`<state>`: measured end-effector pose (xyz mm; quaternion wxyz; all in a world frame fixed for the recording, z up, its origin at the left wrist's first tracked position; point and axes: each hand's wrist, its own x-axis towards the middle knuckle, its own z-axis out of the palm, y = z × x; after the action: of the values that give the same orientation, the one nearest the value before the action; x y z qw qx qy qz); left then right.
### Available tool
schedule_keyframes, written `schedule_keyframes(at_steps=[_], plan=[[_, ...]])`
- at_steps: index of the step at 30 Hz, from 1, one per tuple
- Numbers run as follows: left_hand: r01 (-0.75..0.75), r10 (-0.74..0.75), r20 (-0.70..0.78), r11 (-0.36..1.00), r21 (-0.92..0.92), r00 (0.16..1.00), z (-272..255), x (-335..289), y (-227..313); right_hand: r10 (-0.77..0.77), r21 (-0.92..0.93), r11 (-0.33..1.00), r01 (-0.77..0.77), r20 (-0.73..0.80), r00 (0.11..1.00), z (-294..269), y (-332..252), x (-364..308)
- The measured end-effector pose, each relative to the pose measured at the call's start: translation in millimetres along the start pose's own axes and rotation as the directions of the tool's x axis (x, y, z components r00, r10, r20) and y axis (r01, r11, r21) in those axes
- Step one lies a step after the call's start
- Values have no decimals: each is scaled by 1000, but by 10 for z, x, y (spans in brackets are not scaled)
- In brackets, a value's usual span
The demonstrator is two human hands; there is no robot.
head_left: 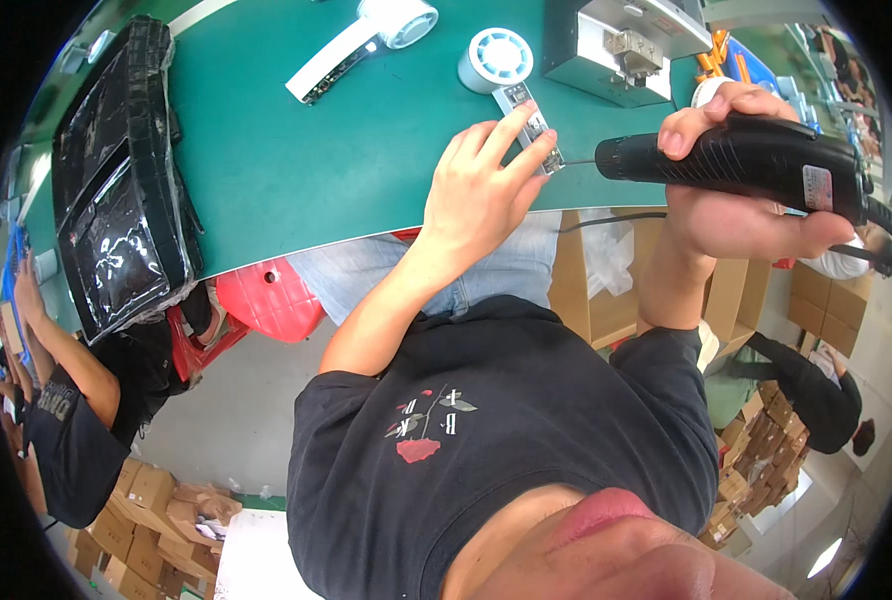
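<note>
A white handheld fan [501,60] with a round, pale-blue-vaned head lies on the green tabletop, the inside of its handle [514,98] exposed with small parts showing. My left hand [474,190] presses that handle down, fingertips holding it near its lower end. In my right hand [711,215] is a black electric screwdriver [766,165], held level with fingers and thumb wrapped around its body. The thin bit [578,162] points left and reaches the handle's end; whether it sits in a screw is too small to tell.
Another opened fan [396,25] lies farther back on the green table [266,170]. A metal machine [616,50] stands at the back right. At the left edge is a black, plastic-wrapped container [116,190]. A cable [886,225] trails from the screwdriver. Co-workers sit left and right.
</note>
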<state>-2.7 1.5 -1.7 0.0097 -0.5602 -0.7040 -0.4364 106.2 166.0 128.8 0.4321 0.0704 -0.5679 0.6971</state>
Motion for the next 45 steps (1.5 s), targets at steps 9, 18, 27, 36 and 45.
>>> schedule_keyframes(at_steps=[9, 18, 27, 36, 45], plan=[[-7, 7, -7, 1000, 11, 1000, 25, -16, -19, 39, -41, 998, -38, 27, 999, -35, -33, -37], [-11, 11, 4, 1000, -5, 1000, 9, -15, -15, 58, -39, 998, -54, 86, 995, -25, -71, -43], [-4, 4, 5, 1000, -11, 1000, 21, -15, -11, 81, -32, 997, -77, 132, 988, -83, -130, -61], [-4, 4, 5, 1000, -12, 1000, 34, -20, -19, 99, -49, 994, -96, 72, 992, -73, -120, -50], [-9, 9, -2, 1000, 7, 1000, 40, -16, -22, 49, -188, 982, -15, 175, 983, -177, -40, -27]])
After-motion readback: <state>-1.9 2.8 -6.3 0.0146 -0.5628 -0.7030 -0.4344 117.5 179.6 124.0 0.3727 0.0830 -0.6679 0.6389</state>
